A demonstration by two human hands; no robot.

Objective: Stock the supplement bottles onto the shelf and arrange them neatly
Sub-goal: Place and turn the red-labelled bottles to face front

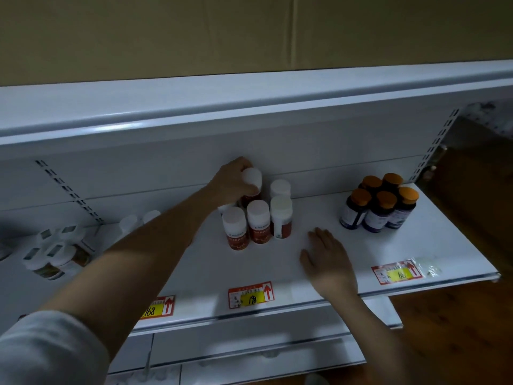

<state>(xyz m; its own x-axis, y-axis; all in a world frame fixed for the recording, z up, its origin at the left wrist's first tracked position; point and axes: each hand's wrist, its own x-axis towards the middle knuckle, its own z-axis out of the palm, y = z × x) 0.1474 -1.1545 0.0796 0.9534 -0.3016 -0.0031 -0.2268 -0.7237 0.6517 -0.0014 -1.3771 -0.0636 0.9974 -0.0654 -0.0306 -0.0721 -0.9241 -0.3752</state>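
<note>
White-capped red supplement bottle (251, 180) is clamped in left hand (231, 180) near the backboard; right hand (327, 258) lies flat, fingers apart, on bare white metal shelf (444, 245).

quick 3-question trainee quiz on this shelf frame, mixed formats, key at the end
1. True or false: the right hand grips a bottle.
2. What cap colour have the dark bottles at the shelf's right end?
3. The left hand grips: A) a white-capped bottle at the back of the red-labelled group; B) a price tag; C) nothing.

Key: 1 false, it lies flat and open on the shelf; 2 orange; 3 A.
</note>
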